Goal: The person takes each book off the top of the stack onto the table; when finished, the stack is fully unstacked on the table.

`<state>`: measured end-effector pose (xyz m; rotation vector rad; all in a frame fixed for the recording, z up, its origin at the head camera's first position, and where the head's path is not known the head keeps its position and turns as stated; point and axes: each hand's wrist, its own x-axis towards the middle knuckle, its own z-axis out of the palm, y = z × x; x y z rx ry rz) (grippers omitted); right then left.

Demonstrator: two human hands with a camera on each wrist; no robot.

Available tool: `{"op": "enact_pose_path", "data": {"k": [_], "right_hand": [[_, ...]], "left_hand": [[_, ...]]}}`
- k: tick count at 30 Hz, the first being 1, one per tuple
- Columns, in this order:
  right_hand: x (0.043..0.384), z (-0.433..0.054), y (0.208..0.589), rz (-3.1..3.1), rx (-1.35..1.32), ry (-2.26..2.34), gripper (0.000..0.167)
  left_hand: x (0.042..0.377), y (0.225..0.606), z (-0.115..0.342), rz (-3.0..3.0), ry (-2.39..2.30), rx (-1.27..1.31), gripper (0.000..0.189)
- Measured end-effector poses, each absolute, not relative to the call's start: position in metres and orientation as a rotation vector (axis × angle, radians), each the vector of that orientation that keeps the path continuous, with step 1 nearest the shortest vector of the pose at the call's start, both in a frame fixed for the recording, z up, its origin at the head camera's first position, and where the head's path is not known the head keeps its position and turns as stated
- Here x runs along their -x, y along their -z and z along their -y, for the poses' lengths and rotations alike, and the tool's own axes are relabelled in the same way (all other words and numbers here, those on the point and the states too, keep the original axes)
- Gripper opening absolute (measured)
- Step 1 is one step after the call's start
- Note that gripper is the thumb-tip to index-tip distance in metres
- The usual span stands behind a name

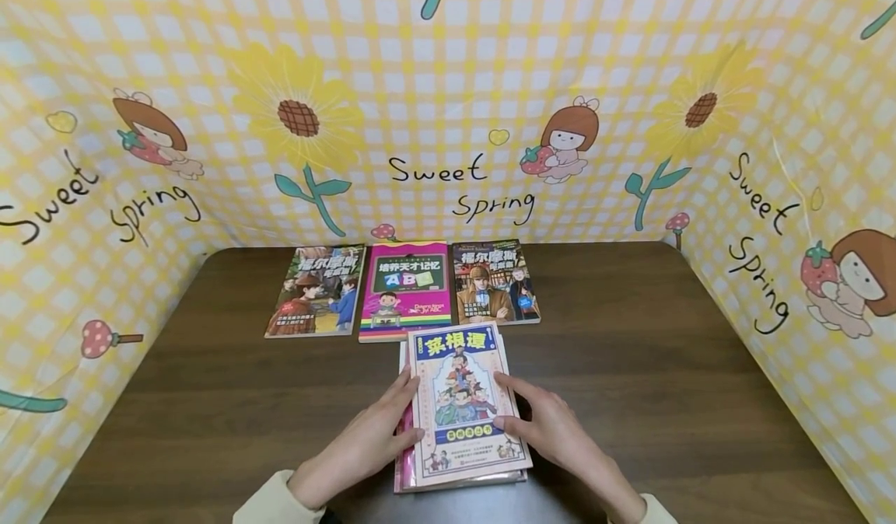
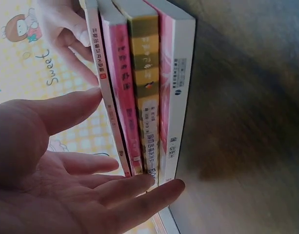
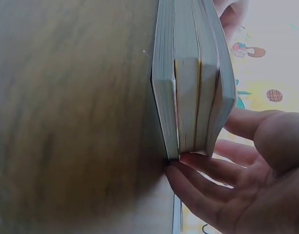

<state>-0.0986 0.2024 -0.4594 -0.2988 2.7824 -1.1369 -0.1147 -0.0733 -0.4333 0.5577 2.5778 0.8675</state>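
A stack of several books lies at the near middle of the table, topped by a cream and blue comic-style book (image 1: 462,399) that sits slightly askew. Along the spine side, my left hand (image 1: 378,431) touches the stack with its fingers extended. Its fingertips lie near the pink spine (image 2: 124,87), the gold checked spine (image 2: 147,73) and the white bottom spine (image 2: 181,92). On the page-edge side, my right hand (image 1: 553,423) rests its thumb at the top book's edge. Its other fingers touch the stack's far corner, spread and only slightly bent, in the right wrist view.
Behind the stack lie three books in a row: a detective-cover book (image 1: 318,291), a magenta book (image 1: 406,287) and another detective-cover book (image 1: 495,283). The brown wooden table (image 1: 630,368) is enclosed by a yellow checked cloth (image 1: 448,120) at the back and sides.
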Motion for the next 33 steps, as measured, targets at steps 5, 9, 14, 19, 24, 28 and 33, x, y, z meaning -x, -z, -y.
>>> {"op": "enact_pose_path", "data": {"k": [5, 9, 14, 19, 24, 28, 33], "right_hand": [[0.098, -0.206, 0.462, -2.765, 0.244, 1.237, 0.057], [0.098, -0.208, 0.463, -2.733, 0.198, 1.331, 0.053], [0.101, -0.208, 0.462, -2.697, 0.165, 1.38, 0.052], [0.102, -0.208, 0.458, -2.676, 0.121, 1.405, 0.052], [0.101, -0.21, 0.458, -2.7, 0.093, 1.44, 0.053], [0.1, -0.214, 0.458, -2.698, 0.061, 1.483, 0.054], [0.099, -0.217, 0.456, -2.665, 0.037, 1.531, 0.053]], "left_hand": [[0.115, 0.435, 0.071, -2.588, -0.849, -0.578, 0.071], [0.114, 0.436, 0.069, -2.605, -0.821, -0.584, 0.071], [0.114, 0.435, 0.069, -2.621, -0.802, -0.573, 0.071], [0.115, 0.434, 0.068, -2.64, -0.791, -0.578, 0.072], [0.115, 0.433, 0.068, -2.657, -0.777, -0.598, 0.071], [0.114, 0.433, 0.068, -2.652, -0.767, -0.599, 0.071], [0.114, 0.433, 0.069, -2.651, -0.761, -0.59, 0.071]]}}
